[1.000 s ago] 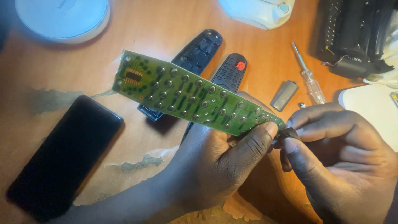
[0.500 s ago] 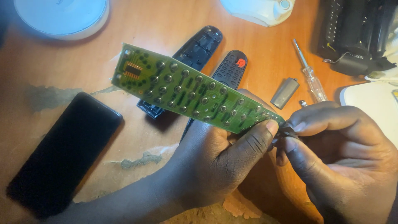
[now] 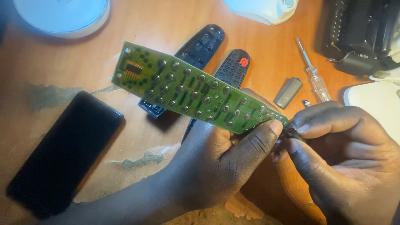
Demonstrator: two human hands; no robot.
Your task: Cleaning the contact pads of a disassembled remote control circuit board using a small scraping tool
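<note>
the left hand (image 3: pixel 216 166) comes up from the lower edge, palm turned toward the camera, its fingers closed around the near end of a long green circuit board (image 3: pixel 196 93); the thumb presses on the board's lower right edge. the right hand (image 3: pixel 346 158) sits just beside it at the lower right, its thumb and forefinger pinched together on a small dark part (image 3: pixel 290 134) at that same end of the board, touching it; what the part is cannot be told. the board is held in the air above the tabletop (image 3: pixel 158 25), slanting up and away to the left, its face covered with round silvery contact pads and a small black chip near the far left end.

to the left, a black phone (image 3: pixel 62 154) lies flat on the worn orange tabletop, screen dark, well apart from the hands. under and behind the board lie two black remote control shells: a back cover (image 3: pixel 196 50) with its hollow inside showing, and a front cover (image 3: pixel 233 71) with button holes and a red button near the top, side by side. to the right of them rests a small grey battery cover (image 3: pixel 287 92), and just beyond it a screwdriver (image 3: pixel 312 73) with a clear handle. farther off, a white round thing (image 3: pixel 62 16) sits at the top left, another white thing (image 3: pixel 262 8) at the top middle, and a black device (image 3: pixel 362 33) at the top right
</note>
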